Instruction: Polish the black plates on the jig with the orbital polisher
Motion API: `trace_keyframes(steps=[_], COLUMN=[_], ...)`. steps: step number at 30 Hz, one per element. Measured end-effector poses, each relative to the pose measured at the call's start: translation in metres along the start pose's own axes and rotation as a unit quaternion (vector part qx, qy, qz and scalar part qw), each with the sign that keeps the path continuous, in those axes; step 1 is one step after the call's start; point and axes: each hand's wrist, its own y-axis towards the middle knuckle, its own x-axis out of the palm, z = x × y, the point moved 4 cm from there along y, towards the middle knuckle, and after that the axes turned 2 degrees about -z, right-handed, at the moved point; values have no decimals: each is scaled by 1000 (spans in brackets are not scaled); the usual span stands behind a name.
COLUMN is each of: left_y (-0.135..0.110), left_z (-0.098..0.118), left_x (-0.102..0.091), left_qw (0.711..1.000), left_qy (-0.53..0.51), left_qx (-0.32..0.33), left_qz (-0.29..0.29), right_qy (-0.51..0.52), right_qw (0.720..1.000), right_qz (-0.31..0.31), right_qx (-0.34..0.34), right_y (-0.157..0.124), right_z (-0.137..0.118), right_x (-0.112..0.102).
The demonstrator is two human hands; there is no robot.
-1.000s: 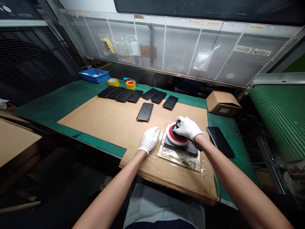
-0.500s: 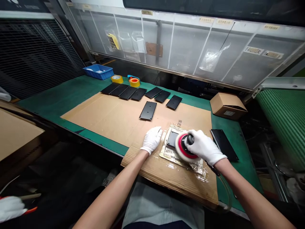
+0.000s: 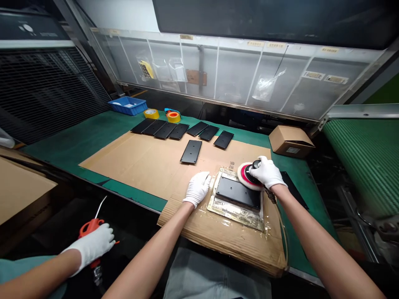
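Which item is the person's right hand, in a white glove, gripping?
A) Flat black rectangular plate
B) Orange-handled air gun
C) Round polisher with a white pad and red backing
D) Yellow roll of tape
C. The gloved right hand is closed over the top of the round polisher, whose pad sits at a corner of the black plate.

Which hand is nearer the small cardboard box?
Right. The right hand, on the polisher, is below and left of the box; the left hand rests farther left, beside the black plate.
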Motion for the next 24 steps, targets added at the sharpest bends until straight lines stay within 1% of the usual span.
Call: trace_keyframes(steps=[3,5,6,7,8,9,10,11,12,13,14,15,16,18,20,21,23,24], left_y=[1,1,2,2,2,1,1,0,0,-1,-1,-2,-2,-5,-12,-20,-42,-57], left_z=[0,0,0,0,0,0,0,0,1,1,1,1,0,0,3,8,30,47], left_x=[0,0,0,0,0,0,0,0,0,-1,-1,-3,-5,-9,-13,-14,-12,-11], left_qw=[1000,1000,1000,1000,1000,999,999,999,999,1000,1000,1000,1000,998,993,987,968,955], left_qy=[-4,-2,-3,-5,-8,-10,-11,-10,-9,-9,-11,-16,-23,-50,-98,-131,-220,-275], left_qx=[8,12,14,14,15,15,15,15,16,15,13,7,-1,-24,-62,-83,-110,-111], left_qz=[6,9,12,17,22,27,31,32,29,24,18,13,11,19,38,47,41,23], right_qy=[9,3,-12,-34,-58,-78,-89,-89,-82,-72,-63,-53,-39,6,58,87,160,202], right_qw=[1000,999,999,999,996,991,983,973,960,947,936,929,926,929,938,944,948,946], right_qz=[2,5,18,39,60,69,57,20,-34,-89,-134,-161,-171,-157,-125,-108,-72,-53], right_qx=[25,32,25,4,-33,-87,-150,-213,-265,-300,-319,-329,-334,-335,-317,-301,-267,-247], right_y=[9,5,-1,-8,-17,-28,-38,-49,-58,-66,-71,-74,-74,-72,-73,-77,-93,-104], right_z=[15,18,17,12,5,-5,-16,-26,-35,-42,-46,-49,-51,-51,-49,-47,-45,-44], right_x=[1,-1,-2,-3,-3,0,6,15,26,37,46,52,54,47,30,20,3,-3])
